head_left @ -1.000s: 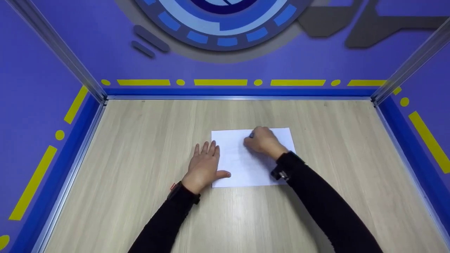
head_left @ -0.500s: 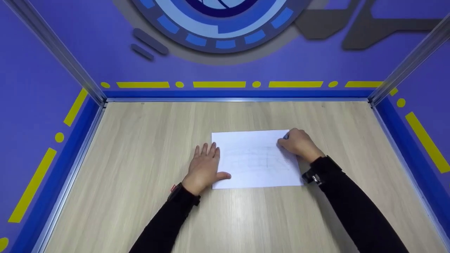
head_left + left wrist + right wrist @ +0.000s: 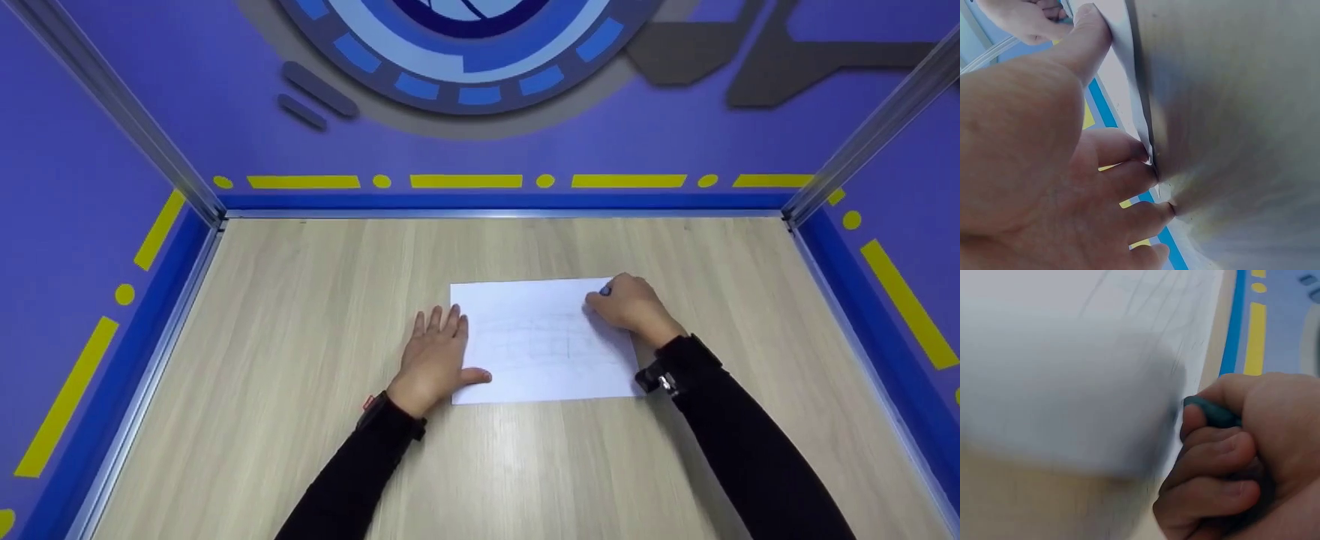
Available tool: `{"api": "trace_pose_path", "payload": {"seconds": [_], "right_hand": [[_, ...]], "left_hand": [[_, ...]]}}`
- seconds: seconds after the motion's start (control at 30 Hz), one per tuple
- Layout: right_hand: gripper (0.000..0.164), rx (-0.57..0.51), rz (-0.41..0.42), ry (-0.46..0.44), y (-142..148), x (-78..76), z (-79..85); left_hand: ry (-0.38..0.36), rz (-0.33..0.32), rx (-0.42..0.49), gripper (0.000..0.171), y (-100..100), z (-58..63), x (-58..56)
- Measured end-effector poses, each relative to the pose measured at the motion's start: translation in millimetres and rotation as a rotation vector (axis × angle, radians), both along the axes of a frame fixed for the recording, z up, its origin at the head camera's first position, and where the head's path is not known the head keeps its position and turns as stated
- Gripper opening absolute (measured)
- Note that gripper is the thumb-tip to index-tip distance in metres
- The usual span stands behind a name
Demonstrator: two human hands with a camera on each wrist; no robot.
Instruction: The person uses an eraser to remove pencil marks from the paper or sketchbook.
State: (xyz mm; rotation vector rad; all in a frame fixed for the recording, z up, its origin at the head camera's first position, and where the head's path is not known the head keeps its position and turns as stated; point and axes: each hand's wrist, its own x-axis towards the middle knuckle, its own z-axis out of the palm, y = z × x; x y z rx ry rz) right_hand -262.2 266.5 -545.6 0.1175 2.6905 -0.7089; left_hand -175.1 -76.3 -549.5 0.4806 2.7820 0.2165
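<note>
White sheet point(image 3: 525, 381) lies flat mid-table, long side toward the person, w/ faint lines point(image 3: 568, 345) across its middle. Near its far R corner, R hand point(image 3: 628, 302) has a small dark blue-green object point(image 3: 1216, 413) in a tight grip, fingers curled round it, tip poking out, prob. for firm control; can't tell if it touches the paper. L hand point(image 3: 433, 358) is flat, fingers straight & spread, gripping nothing: thumb on the sheet, index by its L edge, other fingers on the table point(image 3: 315, 322), prob. bracing so the paper doesn't slide. Beyond: blue-purple back wall point(image 3: 465, 157).
</note>
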Motion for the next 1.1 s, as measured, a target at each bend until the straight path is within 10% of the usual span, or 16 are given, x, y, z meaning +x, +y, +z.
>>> {"api": "trace_pose_path", "payload": {"seconds": [0.57,1.1], "right_hand": [[0.044,0.000,0.218,0.133,-152.6,8.0,-5.4],[0.043,-0.040,0.136,0.081,-87.2,4.9,-11.9]], "left_hand": [[0.040,-0.014,0.014,0.112,-0.1,-2.5,1.5],[0.030,-0.011,-0.012,0.114,-1.4,-2.7,0.0]]}}
